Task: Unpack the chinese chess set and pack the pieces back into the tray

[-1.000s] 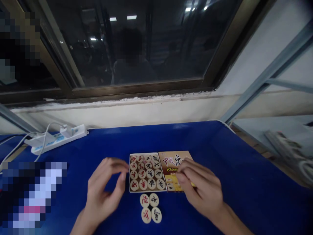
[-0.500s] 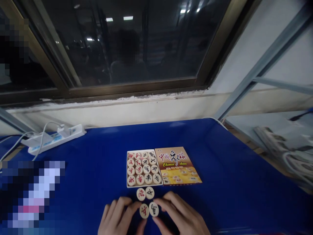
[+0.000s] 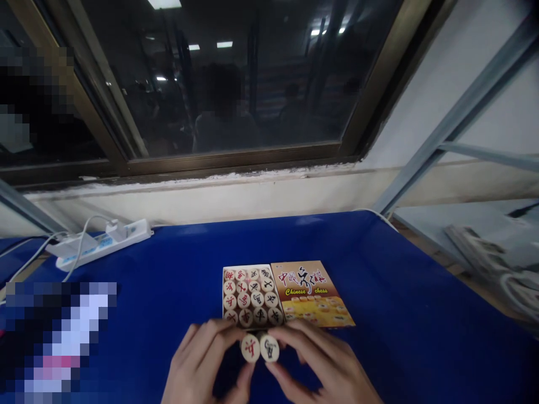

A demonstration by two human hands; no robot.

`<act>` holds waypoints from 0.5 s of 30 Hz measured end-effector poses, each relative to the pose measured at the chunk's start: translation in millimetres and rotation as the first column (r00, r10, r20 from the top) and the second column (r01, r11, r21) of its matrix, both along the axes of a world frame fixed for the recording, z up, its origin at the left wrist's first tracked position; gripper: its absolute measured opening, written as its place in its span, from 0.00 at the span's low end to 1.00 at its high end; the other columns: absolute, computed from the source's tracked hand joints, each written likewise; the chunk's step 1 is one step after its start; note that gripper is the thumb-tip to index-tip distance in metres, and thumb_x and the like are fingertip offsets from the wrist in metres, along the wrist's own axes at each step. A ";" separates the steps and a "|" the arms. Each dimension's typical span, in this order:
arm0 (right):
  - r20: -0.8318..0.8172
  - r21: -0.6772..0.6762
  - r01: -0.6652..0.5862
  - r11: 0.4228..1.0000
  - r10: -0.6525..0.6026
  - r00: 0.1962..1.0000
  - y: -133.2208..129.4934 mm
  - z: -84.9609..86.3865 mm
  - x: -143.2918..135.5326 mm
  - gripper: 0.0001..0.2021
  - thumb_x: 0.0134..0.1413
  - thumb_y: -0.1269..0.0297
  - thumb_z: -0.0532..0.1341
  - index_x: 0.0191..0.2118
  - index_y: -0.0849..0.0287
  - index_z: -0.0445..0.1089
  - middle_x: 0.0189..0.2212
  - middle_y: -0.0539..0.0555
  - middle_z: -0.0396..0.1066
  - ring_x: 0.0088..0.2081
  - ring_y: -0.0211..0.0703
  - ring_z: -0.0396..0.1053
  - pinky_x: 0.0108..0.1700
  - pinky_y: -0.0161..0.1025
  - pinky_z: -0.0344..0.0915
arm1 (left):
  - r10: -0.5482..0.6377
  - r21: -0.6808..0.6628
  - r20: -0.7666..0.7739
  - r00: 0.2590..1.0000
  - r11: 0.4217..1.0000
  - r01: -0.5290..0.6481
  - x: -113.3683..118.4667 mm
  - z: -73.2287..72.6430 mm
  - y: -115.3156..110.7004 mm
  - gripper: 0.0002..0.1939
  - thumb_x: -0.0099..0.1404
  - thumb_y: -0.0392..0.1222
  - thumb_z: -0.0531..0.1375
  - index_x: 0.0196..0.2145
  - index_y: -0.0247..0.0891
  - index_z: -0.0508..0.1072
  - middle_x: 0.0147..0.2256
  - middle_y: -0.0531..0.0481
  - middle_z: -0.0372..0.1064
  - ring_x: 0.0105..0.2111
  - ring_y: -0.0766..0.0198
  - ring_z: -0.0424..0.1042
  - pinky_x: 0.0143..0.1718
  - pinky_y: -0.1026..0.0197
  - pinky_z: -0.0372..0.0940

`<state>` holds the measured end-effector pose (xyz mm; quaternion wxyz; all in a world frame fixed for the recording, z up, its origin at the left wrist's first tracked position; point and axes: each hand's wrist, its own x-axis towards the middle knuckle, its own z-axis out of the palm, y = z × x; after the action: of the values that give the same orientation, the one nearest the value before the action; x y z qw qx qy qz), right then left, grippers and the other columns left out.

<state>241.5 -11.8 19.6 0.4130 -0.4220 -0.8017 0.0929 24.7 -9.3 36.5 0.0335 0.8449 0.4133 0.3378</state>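
Note:
My left hand (image 3: 208,359) pinches a red-lettered Chinese chess piece (image 3: 250,348) between thumb and fingers. Beside it, a black-lettered Chinese chess piece (image 3: 269,349) is gripped the same way by my right hand (image 3: 318,359). The two round pieces sit side by side, just in front of an open white box (image 3: 225,280) filled with rows of red- and black-lettered pieces. Two loose pieces seen there earlier are hidden now; I cannot tell whether the held ones rest on them. Right of the box lies its printed lid (image 3: 314,292), marked "Chinese chess".
A blue tabletop (image 3: 177,264) lies beneath everything. At its far left is a white power strip (image 3: 105,244) with cables. Behind rise a wall and a dark window (image 3: 236,84); a metal frame (image 3: 421,157) stands right. A blurred-out patch (image 3: 63,336) covers the near left.
Both hands have taken their pieces away from me, toward the box, covering the two loose pieces that lay there. The view has tilted slightly.

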 end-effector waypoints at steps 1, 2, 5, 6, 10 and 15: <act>-0.003 0.036 0.005 0.999 -0.005 1.000 11.0 8.4 0.9 0.08 0.66 0.67 0.57 0.49 0.53 0.68 0.35 0.50 0.74 0.34 0.38 0.75 0.37 0.34 0.71 | -0.022 0.005 0.006 1.000 1.000 0.022 -1.6 8.5 12.6 0.11 0.67 0.35 0.58 0.47 0.44 0.68 0.40 0.52 0.75 0.34 0.63 0.75 0.36 0.58 0.66; 0.006 0.061 0.005 0.998 -0.005 1.000 23.0 16.2 2.3 0.08 0.66 0.66 0.58 0.49 0.53 0.68 0.37 0.51 0.75 0.37 0.39 0.75 0.39 0.35 0.72 | -0.037 -0.003 0.014 0.999 0.999 0.038 -2.8 15.9 26.0 0.10 0.68 0.36 0.59 0.47 0.44 0.68 0.40 0.52 0.74 0.35 0.63 0.75 0.36 0.58 0.66; 0.077 0.085 -0.030 0.996 0.024 0.997 60.5 31.5 6.9 0.07 0.66 0.64 0.59 0.47 0.55 0.70 0.37 0.52 0.73 0.35 0.39 0.74 0.37 0.37 0.70 | -0.077 -0.024 0.027 0.997 0.997 0.078 -4.3 27.9 65.2 0.09 0.69 0.40 0.60 0.47 0.43 0.69 0.41 0.51 0.73 0.35 0.62 0.73 0.36 0.57 0.64; 0.086 0.079 -0.052 0.996 0.045 0.995 71.5 33.3 8.0 0.07 0.66 0.63 0.58 0.46 0.56 0.70 0.36 0.51 0.73 0.32 0.37 0.72 0.35 0.37 0.70 | -0.086 -0.028 0.026 0.996 0.996 0.087 -4.4 28.1 75.9 0.08 0.69 0.40 0.60 0.46 0.43 0.69 0.41 0.51 0.73 0.35 0.62 0.73 0.36 0.57 0.64; 0.061 -0.008 -0.086 0.996 0.087 0.994 95.6 23.4 8.1 0.08 0.66 0.62 0.58 0.46 0.57 0.71 0.34 0.50 0.71 0.26 0.34 0.66 0.29 0.35 0.66 | -0.080 -0.053 0.072 0.994 0.995 0.084 -4.8 15.6 96.3 0.06 0.69 0.40 0.60 0.44 0.42 0.69 0.41 0.50 0.72 0.36 0.61 0.72 0.37 0.56 0.64; 0.047 -0.086 -0.117 0.989 0.121 0.992 89.6 3.3 7.1 0.08 0.67 0.63 0.58 0.47 0.56 0.70 0.37 0.51 0.71 0.27 0.34 0.67 0.30 0.36 0.67 | -0.088 -0.111 0.087 0.992 0.989 0.098 -7.2 1.2 89.7 0.09 0.69 0.40 0.60 0.47 0.43 0.69 0.42 0.48 0.72 0.40 0.60 0.72 0.39 0.55 0.66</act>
<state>248.6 77.8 22.9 0.3676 -0.3925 -0.8315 0.1395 17.4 80.4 37.8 0.1150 0.8454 0.3905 0.3458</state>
